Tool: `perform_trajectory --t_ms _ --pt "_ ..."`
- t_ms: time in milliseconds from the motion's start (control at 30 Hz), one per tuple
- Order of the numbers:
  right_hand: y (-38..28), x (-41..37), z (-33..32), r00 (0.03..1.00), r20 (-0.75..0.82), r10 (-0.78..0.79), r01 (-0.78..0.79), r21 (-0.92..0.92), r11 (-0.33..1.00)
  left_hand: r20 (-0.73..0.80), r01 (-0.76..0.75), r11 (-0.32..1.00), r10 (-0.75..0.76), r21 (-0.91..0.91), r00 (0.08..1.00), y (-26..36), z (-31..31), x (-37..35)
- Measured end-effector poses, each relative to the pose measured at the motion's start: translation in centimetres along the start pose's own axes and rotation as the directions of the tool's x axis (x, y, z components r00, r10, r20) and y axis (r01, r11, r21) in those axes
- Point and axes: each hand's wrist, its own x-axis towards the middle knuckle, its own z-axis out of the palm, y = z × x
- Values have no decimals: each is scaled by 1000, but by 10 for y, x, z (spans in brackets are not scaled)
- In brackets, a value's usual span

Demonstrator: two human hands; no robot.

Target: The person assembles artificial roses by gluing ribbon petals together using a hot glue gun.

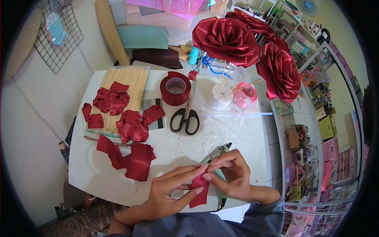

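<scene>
Near the table's front edge, a short piece of dark red satin ribbon [199, 196] hangs between my two hands. My left hand [173, 193] pinches it from the left with thumb and fingers. From the right, my right hand [231, 175] grips the ribbon's upper end between thumb and fingertips. Partly hidden behind my right hand lies a green glue gun [218, 152], its dark nozzle pointing up and right. Black-handled scissors [184, 121] rest farther back, below a roll of red ribbon [175, 89].
Cut ribbon pieces [140, 162] and folded red petals [132, 126] lie left, some on a pack of wooden skewers [136, 81]. Large red ribbon roses [227, 41] on sticks stand in a white holder [219, 98] beside a pink tape roll [245, 94]. Shelves [316, 118] line the right.
</scene>
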Motion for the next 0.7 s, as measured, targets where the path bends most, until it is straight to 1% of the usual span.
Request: perform_trajectory --t_ms 67,100,167,200,267,367,500,600,667,700 --pt "0 0 1 1000 1 -12 12 26 1000 -56 2 999 -5 -50 998 0 2 0" --pt "1 -1 1 1000 1 -12 12 26 1000 -56 3 999 -5 -50 998 -1 0 -1" --pt "0 -2 3 998 11 -58 58 -26 998 -47 -120 984 127 132 991 -5 -3 0" --pt "0 -3 2 998 11 -57 58 -25 998 -48 -120 984 127 132 991 -5 -3 0" --pt "0 -5 1 997 57 -44 49 -97 994 -98 -155 970 176 188 980 -4 -2 1" --pt "0 -5 2 998 45 -43 47 -89 995 -124 -180 963 207 200 970 -2 -1 2" --pt "-1 -3 4 999 41 -32 37 -117 992 -119 -188 958 217 217 969 -3 -1 2" --pt "-1 -2 4 999 26 -44 45 -63 997 -133 -172 962 203 213 970 -3 -2 1" --pt "-8 2 3 993 24 115 -117 176 977 -136 -172 967 200 190 970 -4 -3 1" --pt "-9 4 1 993 24 115 -117 176 977 -136 -172 967 200 190 970 -4 -4 1"
